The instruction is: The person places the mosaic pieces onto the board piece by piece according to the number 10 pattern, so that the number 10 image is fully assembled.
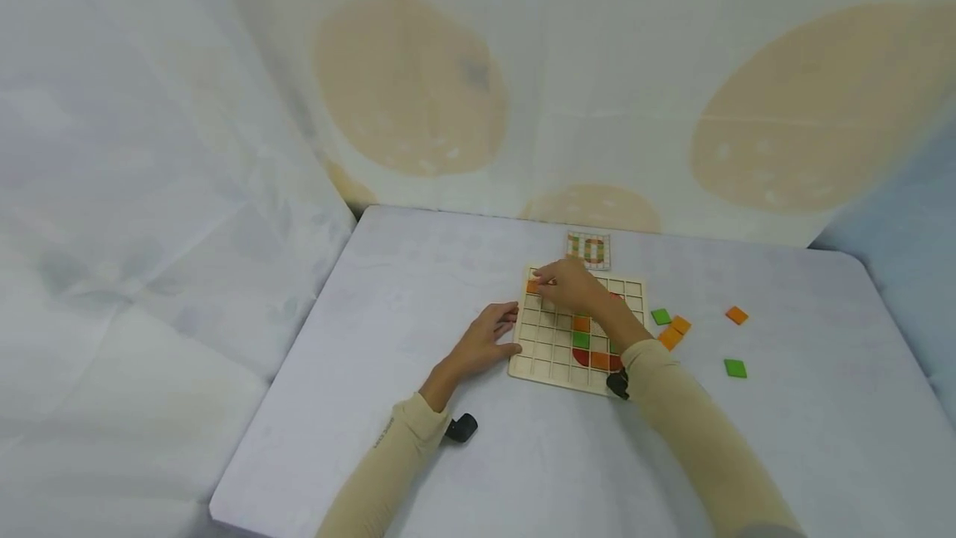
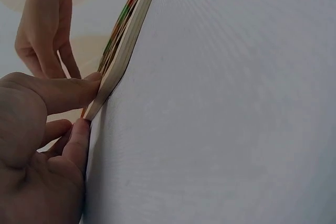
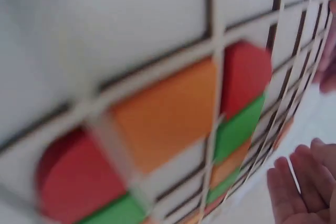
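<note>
A pale wooden grid board (image 1: 541,337) lies on the table with orange, green and red tiles set in its cells, among them an orange tile (image 1: 581,324) and a green tile (image 1: 581,340). My left hand (image 1: 478,343) rests against the board's left edge, thumb and fingers spread along it. Over the board's far left part, my right hand (image 1: 569,285) reaches toward an orange tile (image 1: 533,286) in a cell near the corner. In the right wrist view, the fingers of the right hand (image 3: 307,184) look extended, with no tile visible between them. My right forearm hides part of the board.
A small card with a coloured grid pattern (image 1: 588,250) lies beyond the board. Right of it are loose tiles: a green one (image 1: 661,316), two orange ones (image 1: 670,339) touching each other, another orange tile (image 1: 737,315) and another green tile (image 1: 735,368). Patterned cloth (image 1: 597,106) hangs behind the table.
</note>
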Motion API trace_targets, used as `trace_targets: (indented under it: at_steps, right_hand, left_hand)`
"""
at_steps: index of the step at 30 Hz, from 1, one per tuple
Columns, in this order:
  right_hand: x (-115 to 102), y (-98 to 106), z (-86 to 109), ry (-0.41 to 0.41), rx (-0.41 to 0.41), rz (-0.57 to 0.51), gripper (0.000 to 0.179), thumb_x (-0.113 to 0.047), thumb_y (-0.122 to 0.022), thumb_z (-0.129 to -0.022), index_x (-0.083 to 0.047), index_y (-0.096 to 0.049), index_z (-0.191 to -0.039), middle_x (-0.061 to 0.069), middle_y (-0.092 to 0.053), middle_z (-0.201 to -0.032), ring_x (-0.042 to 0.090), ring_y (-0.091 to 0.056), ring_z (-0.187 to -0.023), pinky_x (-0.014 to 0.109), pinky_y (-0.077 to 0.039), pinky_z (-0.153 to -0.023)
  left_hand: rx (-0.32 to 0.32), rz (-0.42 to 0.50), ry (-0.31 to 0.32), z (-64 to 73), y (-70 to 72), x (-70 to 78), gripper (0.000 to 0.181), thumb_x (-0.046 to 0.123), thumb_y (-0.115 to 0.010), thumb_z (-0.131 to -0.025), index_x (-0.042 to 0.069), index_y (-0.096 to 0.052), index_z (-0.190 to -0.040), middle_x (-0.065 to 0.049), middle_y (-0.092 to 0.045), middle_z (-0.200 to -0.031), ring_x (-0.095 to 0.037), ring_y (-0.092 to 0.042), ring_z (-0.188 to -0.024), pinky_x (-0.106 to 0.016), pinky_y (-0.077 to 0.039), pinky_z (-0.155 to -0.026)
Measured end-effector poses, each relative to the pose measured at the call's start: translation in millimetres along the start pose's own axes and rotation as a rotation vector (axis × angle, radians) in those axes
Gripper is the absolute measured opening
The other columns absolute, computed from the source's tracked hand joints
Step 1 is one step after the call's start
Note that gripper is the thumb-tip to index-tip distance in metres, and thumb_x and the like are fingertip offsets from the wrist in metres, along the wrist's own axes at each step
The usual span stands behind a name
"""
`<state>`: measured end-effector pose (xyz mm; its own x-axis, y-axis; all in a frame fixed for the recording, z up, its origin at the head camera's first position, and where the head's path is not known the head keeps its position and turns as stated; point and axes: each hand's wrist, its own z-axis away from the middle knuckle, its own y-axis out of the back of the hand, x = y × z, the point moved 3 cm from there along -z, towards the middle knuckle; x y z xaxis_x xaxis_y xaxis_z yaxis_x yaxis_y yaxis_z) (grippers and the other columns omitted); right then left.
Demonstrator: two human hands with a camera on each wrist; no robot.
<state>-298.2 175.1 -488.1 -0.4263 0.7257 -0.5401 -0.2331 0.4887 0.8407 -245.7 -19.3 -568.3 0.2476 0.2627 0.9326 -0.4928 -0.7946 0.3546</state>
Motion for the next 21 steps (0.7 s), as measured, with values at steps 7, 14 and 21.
trace_targets:
  at_steps: [7, 14, 21]
  right_hand:
    - [37, 51, 38.6, -0.114, 0.149, -0.009, 0.024, -0.009, -0.062, -0.095, 0.005, -0.07, -0.113, 0.019, -0.064, -0.123, 0.035, -0.063, -0.106, 0.05, -0.057, -0.09]
    - [72, 88, 103.9, -0.364, 0.152, 0.066, 0.03, -0.013, -0.059, -0.095, 0.005, -0.066, -0.119, 0.025, -0.059, -0.125, 0.044, -0.058, -0.11, 0.058, -0.053, -0.092]
    - [89, 94, 170.9, -0.387, 0.089, 0.143, 0.032, -0.013, -0.067, -0.091, 0.006, -0.066, -0.116, 0.028, -0.062, -0.115, 0.045, -0.06, -0.101, 0.059, -0.056, -0.085]
  left_hand:
    - [0.007, -0.049, 0.015, 0.5, 2.0, -3.6, 0.078, 0.0, -0.075, -0.082, 0.004, -0.034, -0.149, -0.006, -0.042, -0.139, -0.016, -0.043, -0.13, -0.015, -0.036, -0.109]
    - [0.008, -0.043, 0.019, 2.7, 3.6, -8.2, 0.078, 0.0, -0.075, -0.083, 0.005, -0.034, -0.149, -0.005, -0.042, -0.139, -0.016, -0.043, -0.13, -0.014, -0.036, -0.108]
    - [0.01, -0.037, 0.023, 6.4, 8.0, -5.9, 0.079, -0.002, -0.075, -0.082, 0.003, -0.033, -0.149, -0.008, -0.042, -0.14, -0.018, -0.043, -0.13, -0.016, -0.037, -0.109]
